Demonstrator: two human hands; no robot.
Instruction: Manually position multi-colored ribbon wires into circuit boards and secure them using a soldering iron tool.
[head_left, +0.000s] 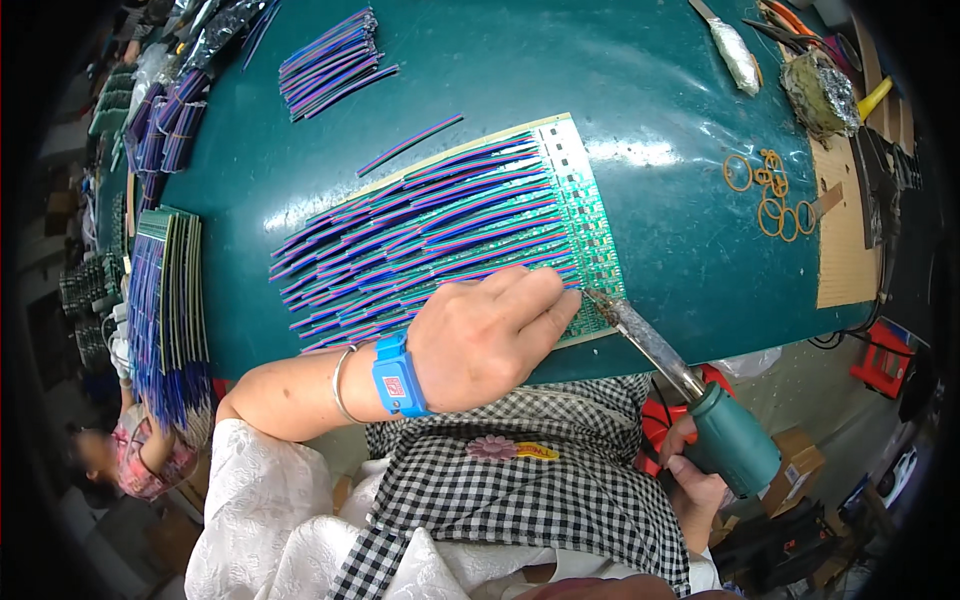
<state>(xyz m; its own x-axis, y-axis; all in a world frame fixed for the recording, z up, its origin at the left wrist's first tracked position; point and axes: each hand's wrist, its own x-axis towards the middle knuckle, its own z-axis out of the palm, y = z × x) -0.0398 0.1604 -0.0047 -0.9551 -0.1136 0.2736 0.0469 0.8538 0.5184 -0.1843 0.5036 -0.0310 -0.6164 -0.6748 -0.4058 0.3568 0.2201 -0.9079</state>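
A green circuit board panel [587, 215] lies on the table, with rows of multicoloured ribbon wires [420, 222] reaching left from its contacts. My left hand [485, 325] rests over the near rows, thumb and fingers pinched on a ribbon wire at the panel's near part; the fingertips partly hide that wire. My right hand [695, 485] is closed round the green handle of a soldering iron [735, 440], whose body partly covers the fingers. The iron's tip meets the panel beside my left fingertips.
A bundle of ribbon wires [330, 62] and one loose ribbon wire [411, 145] lie beyond the panel. Wired boards [165, 300] are stacked at left. Rubber bands [770, 205], a foil-wrapped tool [735, 55] and cardboard [845, 250] are at right. Another person [150, 455] sits at far left.
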